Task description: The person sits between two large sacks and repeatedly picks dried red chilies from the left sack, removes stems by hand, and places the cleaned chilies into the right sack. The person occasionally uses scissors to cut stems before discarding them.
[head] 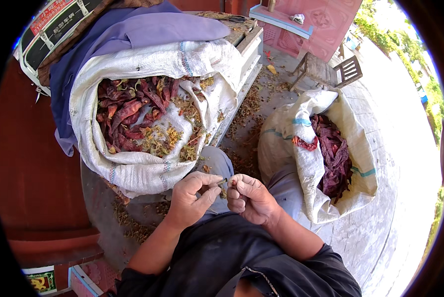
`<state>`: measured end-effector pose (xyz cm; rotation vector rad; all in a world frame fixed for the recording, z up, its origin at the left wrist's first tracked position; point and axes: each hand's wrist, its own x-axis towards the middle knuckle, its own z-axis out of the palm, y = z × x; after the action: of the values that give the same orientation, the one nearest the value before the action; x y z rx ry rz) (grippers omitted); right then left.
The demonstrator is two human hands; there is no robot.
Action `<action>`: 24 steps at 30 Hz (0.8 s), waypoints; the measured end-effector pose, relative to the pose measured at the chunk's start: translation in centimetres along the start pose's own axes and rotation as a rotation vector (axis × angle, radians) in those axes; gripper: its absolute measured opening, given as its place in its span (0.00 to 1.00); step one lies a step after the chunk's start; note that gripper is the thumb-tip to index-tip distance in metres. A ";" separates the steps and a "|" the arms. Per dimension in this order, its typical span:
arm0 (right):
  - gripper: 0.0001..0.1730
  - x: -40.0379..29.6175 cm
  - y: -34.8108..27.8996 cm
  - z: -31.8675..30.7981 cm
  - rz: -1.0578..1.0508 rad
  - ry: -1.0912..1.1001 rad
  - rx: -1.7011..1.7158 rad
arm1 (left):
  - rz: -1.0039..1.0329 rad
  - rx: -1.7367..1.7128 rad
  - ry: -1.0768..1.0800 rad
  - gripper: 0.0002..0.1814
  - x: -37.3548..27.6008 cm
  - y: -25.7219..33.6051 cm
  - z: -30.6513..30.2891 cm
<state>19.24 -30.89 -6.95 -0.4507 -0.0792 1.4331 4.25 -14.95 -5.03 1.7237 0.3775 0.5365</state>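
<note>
Above my lap, my left hand [196, 195] pinches a green chili stem [222, 181] between thumb and fingertips. Close beside it, my right hand [252, 197] is closed around a dried red chili pepper [234, 184], of which only a small end shows. Ahead to the left lies a white woven sack [133, 172] with its rim rolled down. Inside it are wrinkled dried red chilies [127, 111] and a scatter of yellowish stems and seeds [162, 139]. By my right knee stands a second woven sack [281, 143], full of dark dried chilies [331, 152].
Purple-blue cloth [170, 28] drapes behind the left sack. A small wooden chair [320, 70] stands past the right sack. Plant debris [250, 107] litters the floor between the sacks. A red door panel [40, 159] rises at the left, and a pink tiled wall [326, 22] at the back.
</note>
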 end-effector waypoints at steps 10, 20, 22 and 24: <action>0.14 0.1 0.1 0.2 0.074 0.102 -0.144 | 0.288 0.323 -0.019 0.07 1.2 1.1 0.3; 0.09 0.0 0.4 0.4 -0.259 0.124 -0.664 | -0.256 -0.134 0.027 0.04 -0.3 -0.3 1.1; 0.08 0.0 0.3 0.3 -0.225 0.136 -0.522 | -0.323 -0.239 0.012 0.05 -0.3 -0.4 1.1; 0.08 0.0 0.3 0.5 -0.215 0.144 -0.455 | -0.350 -0.331 0.000 0.06 -0.2 -0.4 1.0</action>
<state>18.79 -30.74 -6.64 -0.8903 -0.3318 1.1629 4.60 -15.79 -5.64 1.3030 0.5453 0.3220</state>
